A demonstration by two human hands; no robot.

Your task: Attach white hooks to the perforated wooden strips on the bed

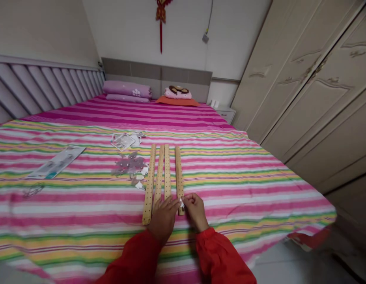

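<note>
Four perforated wooden strips lie lengthwise on a striped sheet. My right hand is closed in a pinch on a small white piece, too small to name, over the near end of the rightmost wooden strip. Reaching across from the left, my left hand has its fingers stretched out, fingertips beside the white piece. It covers the near ends of the two middle wooden strips. Left of it lies the leftmost wooden strip. A pile of small greyish bags and white tags sits beside the strips.
More clear packets lie farther back. To the left are a flat packaged card and a thin, tangled loop. Folded bedding rests by the headboard. A wardrobe stands at the right, past the bed's edge.
</note>
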